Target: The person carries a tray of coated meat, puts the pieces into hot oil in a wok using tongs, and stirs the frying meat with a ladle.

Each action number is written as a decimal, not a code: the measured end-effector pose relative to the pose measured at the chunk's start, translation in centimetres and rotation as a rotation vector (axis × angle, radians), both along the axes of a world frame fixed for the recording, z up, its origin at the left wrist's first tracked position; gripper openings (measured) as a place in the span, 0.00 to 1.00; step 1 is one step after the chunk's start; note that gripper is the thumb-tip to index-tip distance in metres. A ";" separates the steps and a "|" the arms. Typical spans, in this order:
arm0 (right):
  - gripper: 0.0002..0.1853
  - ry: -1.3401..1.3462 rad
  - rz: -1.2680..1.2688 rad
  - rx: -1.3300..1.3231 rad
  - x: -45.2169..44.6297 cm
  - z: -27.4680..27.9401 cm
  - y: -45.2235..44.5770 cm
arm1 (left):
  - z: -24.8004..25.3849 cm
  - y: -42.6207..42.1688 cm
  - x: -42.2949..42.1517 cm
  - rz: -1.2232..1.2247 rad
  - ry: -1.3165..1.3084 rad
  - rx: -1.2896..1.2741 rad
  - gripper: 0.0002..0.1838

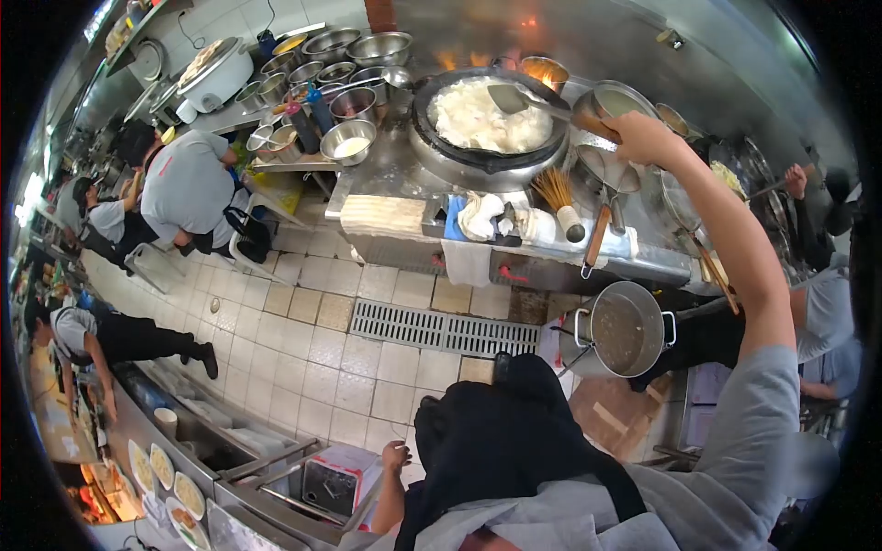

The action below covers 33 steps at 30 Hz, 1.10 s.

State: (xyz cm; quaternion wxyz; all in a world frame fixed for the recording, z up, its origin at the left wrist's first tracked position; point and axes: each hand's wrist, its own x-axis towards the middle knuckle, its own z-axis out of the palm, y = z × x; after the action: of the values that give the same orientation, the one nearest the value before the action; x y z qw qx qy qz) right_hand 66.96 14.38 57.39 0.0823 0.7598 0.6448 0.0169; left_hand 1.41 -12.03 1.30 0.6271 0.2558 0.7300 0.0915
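My right hand [641, 140] is closed round the wooden handle of a metal spatula [514, 98]. The spatula's blade lies over white food [485, 119] in a large black wok [424, 103] on the stove. Down by my side, near the dark apron [496, 432], my left hand [396, 455] has its fingers curled; whether it holds anything is too small to tell. A bamboo brush [559, 196] and a wooden-handled strainer [597, 241] lie on the stove edge below the wok.
Flames rise behind the wok. Metal bowls [348, 142] crowd the counter at left. A big pot [627, 329] stands on the floor at right. Co-workers [188, 188] are at left and at the right edge [822, 303]. Plates of food [188, 494] stand lower left.
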 end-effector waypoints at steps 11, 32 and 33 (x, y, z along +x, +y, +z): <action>0.16 -0.015 0.031 -0.037 -4.0 2.0 2.1 | 1.2 -1.5 1.1 0.037 -0.046 -0.040 0.19; 0.25 -0.291 0.190 0.060 -6.5 -4.3 -0.1 | 2.5 -2.9 0.8 0.007 0.052 -0.050 0.16; 0.25 -0.300 0.184 0.044 -6.9 -3.5 -1.0 | 3.9 -2.8 0.9 -0.036 0.065 -0.052 0.16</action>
State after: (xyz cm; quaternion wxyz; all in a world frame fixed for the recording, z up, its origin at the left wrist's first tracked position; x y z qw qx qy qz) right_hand 60.07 13.38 53.90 0.1589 0.6883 0.6914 0.1515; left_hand 2.36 -14.79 5.23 0.6109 0.2553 0.7476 0.0530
